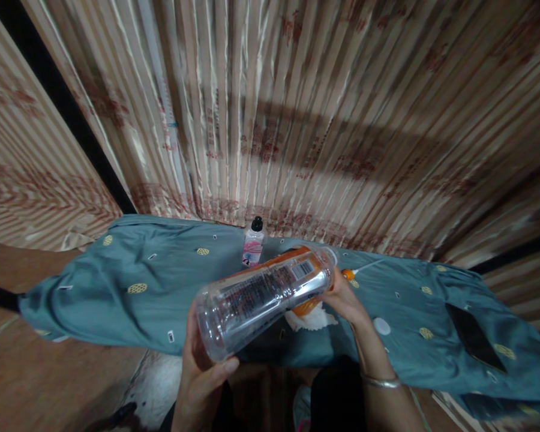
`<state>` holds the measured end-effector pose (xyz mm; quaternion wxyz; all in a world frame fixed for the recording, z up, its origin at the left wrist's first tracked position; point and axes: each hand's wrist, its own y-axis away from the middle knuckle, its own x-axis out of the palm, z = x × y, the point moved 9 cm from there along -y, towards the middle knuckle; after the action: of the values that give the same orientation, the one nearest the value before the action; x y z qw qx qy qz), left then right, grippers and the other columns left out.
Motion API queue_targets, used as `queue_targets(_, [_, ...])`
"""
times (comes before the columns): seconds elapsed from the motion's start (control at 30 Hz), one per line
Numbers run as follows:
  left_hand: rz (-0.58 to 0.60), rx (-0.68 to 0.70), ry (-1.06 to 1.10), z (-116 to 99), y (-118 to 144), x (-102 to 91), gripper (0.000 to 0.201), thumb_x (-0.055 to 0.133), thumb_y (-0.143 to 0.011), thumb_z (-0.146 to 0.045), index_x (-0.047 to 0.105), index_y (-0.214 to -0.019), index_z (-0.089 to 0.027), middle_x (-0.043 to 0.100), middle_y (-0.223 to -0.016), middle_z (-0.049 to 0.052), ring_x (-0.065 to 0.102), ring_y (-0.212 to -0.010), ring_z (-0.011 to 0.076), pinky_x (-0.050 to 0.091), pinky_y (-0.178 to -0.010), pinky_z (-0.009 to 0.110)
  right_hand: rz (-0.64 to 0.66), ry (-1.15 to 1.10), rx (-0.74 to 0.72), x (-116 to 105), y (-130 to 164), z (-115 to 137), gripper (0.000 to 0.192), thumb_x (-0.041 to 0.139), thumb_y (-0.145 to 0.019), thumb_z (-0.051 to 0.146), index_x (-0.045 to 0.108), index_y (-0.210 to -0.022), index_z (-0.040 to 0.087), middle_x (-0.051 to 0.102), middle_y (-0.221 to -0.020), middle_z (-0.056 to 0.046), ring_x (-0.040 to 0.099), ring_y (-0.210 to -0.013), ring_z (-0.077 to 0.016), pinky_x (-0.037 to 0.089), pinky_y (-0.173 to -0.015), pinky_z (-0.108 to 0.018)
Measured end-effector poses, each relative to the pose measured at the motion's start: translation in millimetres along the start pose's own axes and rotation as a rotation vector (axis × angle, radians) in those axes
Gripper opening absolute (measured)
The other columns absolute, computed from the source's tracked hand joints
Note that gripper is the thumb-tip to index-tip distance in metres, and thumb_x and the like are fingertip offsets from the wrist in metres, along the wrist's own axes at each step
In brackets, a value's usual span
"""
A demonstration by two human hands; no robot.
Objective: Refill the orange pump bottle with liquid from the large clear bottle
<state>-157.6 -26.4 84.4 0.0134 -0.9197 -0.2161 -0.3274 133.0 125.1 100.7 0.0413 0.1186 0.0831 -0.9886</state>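
Note:
A clear plastic bottle (265, 297) with a printed label and an orange band lies almost level in front of me, its base toward me. My left hand (202, 375) cups the base from below. My right hand (344, 297) grips the neck end, hiding the mouth of the bottle. Both hands hold it above a teal cloth-covered surface (139, 288). A white round cap (381, 326) lies on the cloth to the right of my right wrist. A small orange piece (348, 274) sits just beyond my right hand.
A small bottle with a black cap and pink label (253, 243) stands at the back of the cloth. A dark phone (472, 338) lies at the right. A white crumpled piece (312, 318) lies under the bottle. Striped curtains (297, 120) hang behind.

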Motion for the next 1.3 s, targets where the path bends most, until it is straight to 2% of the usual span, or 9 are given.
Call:
queue_targets(0.2, [0.005,-0.010,-0.006,3.0,-1.7,-2.2,0.102,0.101,-0.046,-0.036,0.065,-0.142,-0.027,0.074,-0.135,0.013,0.066,-0.131,0.0420,0.059,-0.104,0.047,-0.015,0.029,-0.043,0.3,-0.7,3.8,0.086,0.093,-0.059,0.041,0.061,-0.137,0.028,0.075,-0.127,-0.007,0.070,-0.121,-0.0323,0.053,-0.112,-0.047])
queue_targets(0.5, [-0.007,-0.014,-0.010,4.3,-1.4,-5.0,0.096,0.100,-0.049,-0.035,0.067,-0.139,-0.032,0.074,-0.135,0.008,0.063,-0.135,0.0394,0.058,-0.106,0.043,-0.007,0.011,-0.026,1.1,0.3,5.3,0.080,0.092,-0.058,0.036,0.062,-0.132,0.029,0.074,-0.126,-0.007,0.069,-0.123,-0.0335,0.051,-0.113,-0.049])
queue_targets(0.7, [-0.015,-0.012,-0.013,3.5,-1.1,-5.5,0.100,0.100,-0.047,-0.035,0.067,-0.140,-0.027,0.072,-0.138,0.013,0.061,-0.137,0.0419,0.058,-0.106,0.044,0.000,0.008,-0.032,1.9,0.7,4.7,0.083,0.092,-0.061,0.036,0.060,-0.137,0.030,0.075,-0.125,-0.006,0.069,-0.122,-0.0330,0.051,-0.113,-0.050])
queue_targets(0.93, [0.011,0.002,-0.005,5.9,-3.6,-6.6,0.101,0.100,-0.047,-0.035,0.065,-0.141,-0.028,0.074,-0.135,0.012,0.065,-0.132,0.0398,0.059,-0.104,0.039,0.021,-0.003,-0.004,2.9,0.2,3.4,0.081,0.092,-0.058,0.034,0.062,-0.133,0.028,0.075,-0.128,-0.007,0.069,-0.123,-0.0334,0.052,-0.112,-0.049])
queue_targets(1.3, [0.018,-0.007,-0.022,5.4,-2.0,-6.8,0.096,0.099,-0.052,-0.037,0.065,-0.141,-0.031,0.073,-0.138,0.009,0.065,-0.133,0.0372,0.059,-0.103,0.039,0.006,0.014,-0.007,0.4,0.1,2.0,0.082,0.093,-0.058,0.037,0.062,-0.133,0.028,0.076,-0.126,-0.006,0.070,-0.122,-0.0331,0.053,-0.111,-0.047])
